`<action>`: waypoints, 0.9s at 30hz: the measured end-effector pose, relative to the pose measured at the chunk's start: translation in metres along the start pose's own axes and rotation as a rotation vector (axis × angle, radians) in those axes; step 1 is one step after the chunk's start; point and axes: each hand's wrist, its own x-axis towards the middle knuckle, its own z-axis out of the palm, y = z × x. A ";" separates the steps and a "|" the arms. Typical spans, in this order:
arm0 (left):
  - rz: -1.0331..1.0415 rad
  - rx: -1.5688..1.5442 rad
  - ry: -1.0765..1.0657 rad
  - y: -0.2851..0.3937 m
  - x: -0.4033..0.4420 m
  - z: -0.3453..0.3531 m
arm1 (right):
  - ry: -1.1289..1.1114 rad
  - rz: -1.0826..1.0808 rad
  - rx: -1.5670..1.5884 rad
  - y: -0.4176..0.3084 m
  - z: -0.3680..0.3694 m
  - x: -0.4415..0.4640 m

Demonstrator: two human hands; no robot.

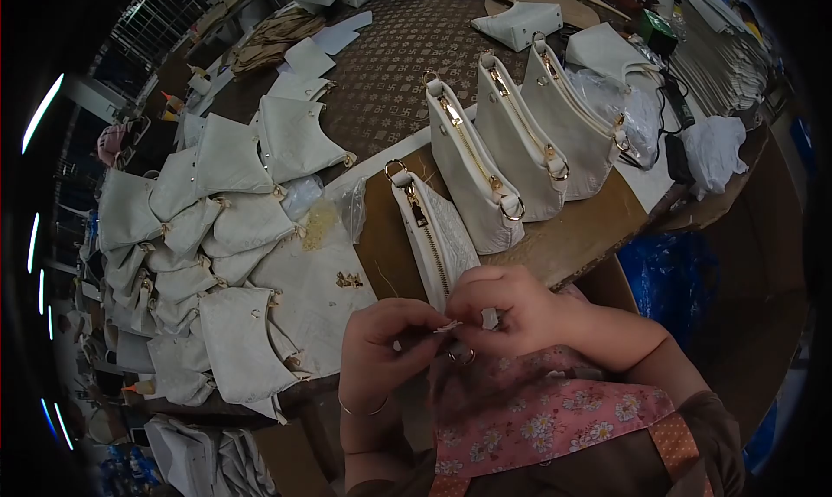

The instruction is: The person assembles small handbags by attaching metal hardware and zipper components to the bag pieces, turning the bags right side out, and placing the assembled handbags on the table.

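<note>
In front of my apron, my left hand (387, 343) and my right hand (511, 311) meet, each with thumb and fingers pinched. Between the fingertips is a small white strap piece (448, 327); much of it is hidden by the fingers. A metal ring (462, 357) hangs just below them, and I cannot tell how it is joined to the piece. Right behind my hands, a white handbag (431, 233) with a gold zipper stands upright, partly covered by the right hand. Three more white handbags stand beyond it, including the nearest of these (472, 163).
Many white bags (251, 337) lie piled on the left. Small gold fittings (349, 280) and a bag of yellowish bits (319, 224) are on the white sheet. Clear plastic (715, 150) lies at the right, with blue plastic (667, 276) below the table edge.
</note>
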 end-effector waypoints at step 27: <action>-0.097 0.288 0.668 -0.081 0.003 -0.058 | 0.032 -0.030 0.021 0.002 0.005 0.002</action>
